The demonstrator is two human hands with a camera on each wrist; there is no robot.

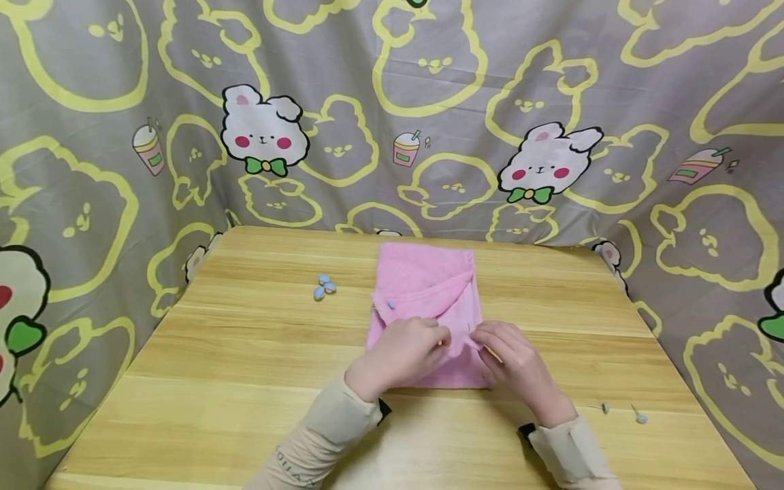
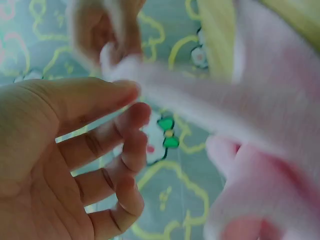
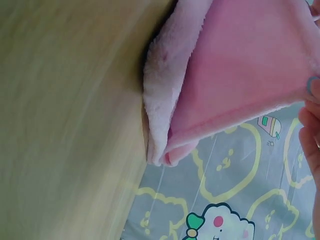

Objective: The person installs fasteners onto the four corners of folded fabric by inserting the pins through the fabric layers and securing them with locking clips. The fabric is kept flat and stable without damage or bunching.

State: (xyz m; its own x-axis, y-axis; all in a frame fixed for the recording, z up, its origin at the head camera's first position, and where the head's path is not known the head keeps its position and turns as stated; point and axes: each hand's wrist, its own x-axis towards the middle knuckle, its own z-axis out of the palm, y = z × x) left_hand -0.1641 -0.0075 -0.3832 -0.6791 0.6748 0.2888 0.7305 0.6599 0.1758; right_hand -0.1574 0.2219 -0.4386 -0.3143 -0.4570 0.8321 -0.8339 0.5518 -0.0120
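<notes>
On the tabletop lies a folded pink plush cloth (image 1: pixel 422 262), a flap folded slantwise across it. A small blue-headed pin (image 1: pixel 392 304) shows on its left part. My left hand (image 1: pixel 407 348) is curled over the cloth's lower middle; in the left wrist view its thumb meets the fingertips right at the cloth's edge. At the right edge my right hand (image 1: pixel 514 361) pinches a corner of the cloth, lifting it. The right wrist view shows the raised cloth (image 3: pixel 240 70) stretched toward the fingers, a bluish round edge (image 3: pixel 311 86) beside a fingertip.
A cluster of small blue pieces (image 1: pixel 324 287) lies on the wooden table (image 1: pixel 245 354) left of the cloth. Two blue-headed pins, one with its needle outward (image 1: pixel 640 416), lie to the right of my right hand. A grey patterned curtain (image 1: pixel 349 75) surrounds the table's back and sides.
</notes>
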